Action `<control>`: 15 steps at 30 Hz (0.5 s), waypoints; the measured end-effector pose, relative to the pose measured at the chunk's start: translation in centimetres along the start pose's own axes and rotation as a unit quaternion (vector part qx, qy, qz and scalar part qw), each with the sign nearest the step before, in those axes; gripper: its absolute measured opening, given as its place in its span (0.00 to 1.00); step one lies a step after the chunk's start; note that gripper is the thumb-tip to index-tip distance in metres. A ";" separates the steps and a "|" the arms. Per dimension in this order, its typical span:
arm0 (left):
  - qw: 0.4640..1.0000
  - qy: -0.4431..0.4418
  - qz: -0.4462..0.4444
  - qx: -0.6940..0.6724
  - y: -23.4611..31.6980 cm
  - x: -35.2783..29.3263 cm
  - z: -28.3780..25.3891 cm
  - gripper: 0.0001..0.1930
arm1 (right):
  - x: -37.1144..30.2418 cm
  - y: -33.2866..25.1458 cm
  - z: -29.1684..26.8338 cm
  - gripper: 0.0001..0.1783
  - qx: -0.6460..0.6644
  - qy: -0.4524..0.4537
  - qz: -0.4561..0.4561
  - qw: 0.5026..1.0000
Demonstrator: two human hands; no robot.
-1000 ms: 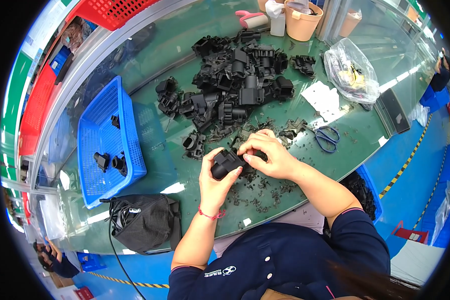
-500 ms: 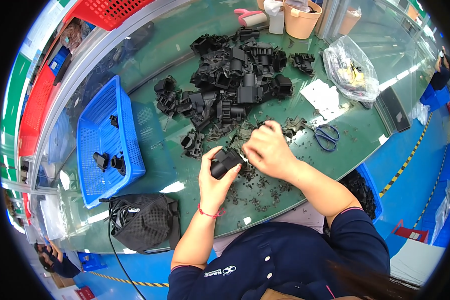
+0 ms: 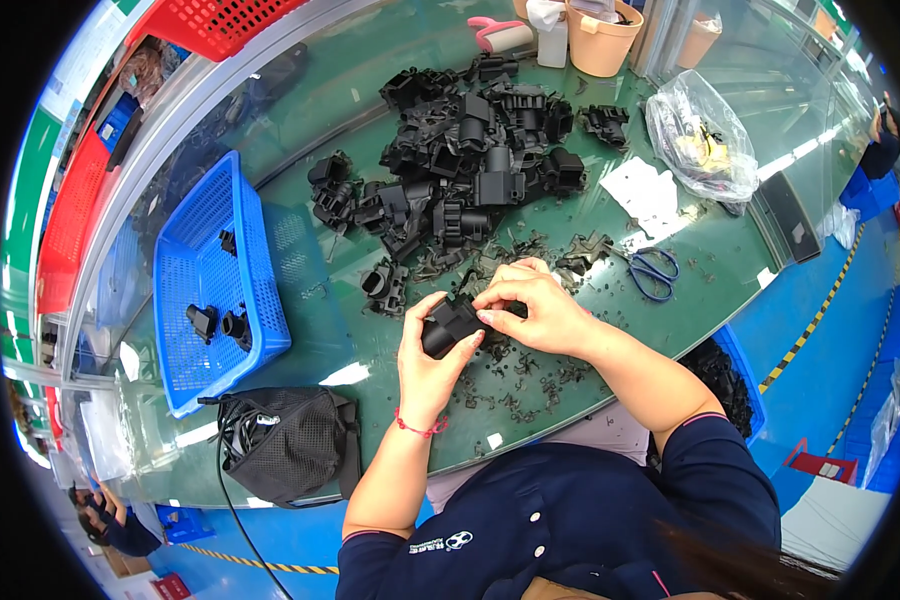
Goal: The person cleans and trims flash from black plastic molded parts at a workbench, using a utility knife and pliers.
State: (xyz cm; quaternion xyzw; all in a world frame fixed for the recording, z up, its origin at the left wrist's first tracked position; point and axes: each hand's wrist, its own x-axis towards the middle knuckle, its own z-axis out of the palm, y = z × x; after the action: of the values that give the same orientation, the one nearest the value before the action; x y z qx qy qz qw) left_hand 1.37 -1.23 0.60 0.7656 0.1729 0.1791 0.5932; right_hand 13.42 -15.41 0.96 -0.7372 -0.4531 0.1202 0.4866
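Observation:
My left hand [image 3: 428, 352] grips a black moulded plastic part [image 3: 448, 328], with a rounded tube end toward me and a boxy body. On the far right side of that part, the fingers of my right hand [image 3: 532, 305] pinch at its edge; whatever lies between the fingertips is too small or hidden to make out. Beyond both hands, a large heap of similar black plastic parts [image 3: 470, 160] covers the middle of the green table [image 3: 300, 250]. Small black scraps [image 3: 530, 385] are scattered beneath and around my hands.
A blue basket [image 3: 170, 300] at the left holds a few black parts. Blue-handled scissors [image 3: 653, 275] lie to the right, near a white paper [image 3: 642, 195] and a clear plastic bag [image 3: 700, 135]. A black mesh pouch [image 3: 290, 450] sits at the near left edge. Tan bucket [image 3: 602, 45] behind.
My right hand has moved left and down onto the part, its fingertips now touching its edge. My left hand and the part have stayed nearly in place.

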 end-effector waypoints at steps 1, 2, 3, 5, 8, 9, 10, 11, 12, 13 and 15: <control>0.999 0.000 0.023 0.031 -0.2 -0.1 0.0 0.29 | 0.0 0.0 0.0 0.06 -0.003 -0.007 0.005 1.000; 0.997 0.000 0.046 0.062 -0.4 -0.1 0.0 0.29 | 0.0 0.0 0.0 0.06 -0.002 -0.006 0.005 1.000; 0.997 0.000 0.046 0.061 -0.4 0.0 0.0 0.29 | -0.1 0.1 0.1 0.05 -0.019 -0.001 -0.007 1.000; 0.977 0.008 0.144 0.158 -0.5 0.1 0.0 0.30 | -0.2 0.4 0.2 0.05 -0.036 0.004 -0.019 0.999; 0.963 0.007 0.183 0.197 -0.3 0.1 0.1 0.29 | -0.3 0.7 0.1 0.04 -0.109 0.021 -0.064 0.992; 0.963 0.006 0.183 0.197 -0.3 0.1 0.2 0.29 | -0.3 0.7 0.1 0.03 -0.137 0.029 -0.085 0.987; 0.965 0.002 0.172 0.196 -0.3 0.1 0.3 0.29 | -0.3 0.7 0.2 0.03 -0.164 0.036 -0.106 0.980; 0.968 -0.003 0.160 0.196 -0.3 0.1 0.3 0.29 | -0.3 0.7 0.3 0.03 -0.164 0.036 -0.106 0.980; 0.968 -0.004 0.160 0.196 -0.4 0.2 0.3 0.29 | -0.3 0.5 0.3 0.03 -0.187 0.056 -0.111 0.974; 0.971 -0.008 0.153 0.181 -0.5 0.2 0.4 0.29 | -0.3 0.4 0.4 0.03 -0.210 0.075 -0.116 0.968; 0.975 -0.013 0.147 0.167 -0.9 0.3 0.1 0.30 | -0.1 0.7 0.4 0.04 -0.219 0.105 -0.105 0.964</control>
State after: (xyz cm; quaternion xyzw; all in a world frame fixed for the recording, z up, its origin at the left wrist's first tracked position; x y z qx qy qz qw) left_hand 1.64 -0.98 -0.23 0.8732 0.0786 0.2228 0.4263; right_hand 13.45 -15.34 0.13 -0.7824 -0.4896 -0.1119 0.3682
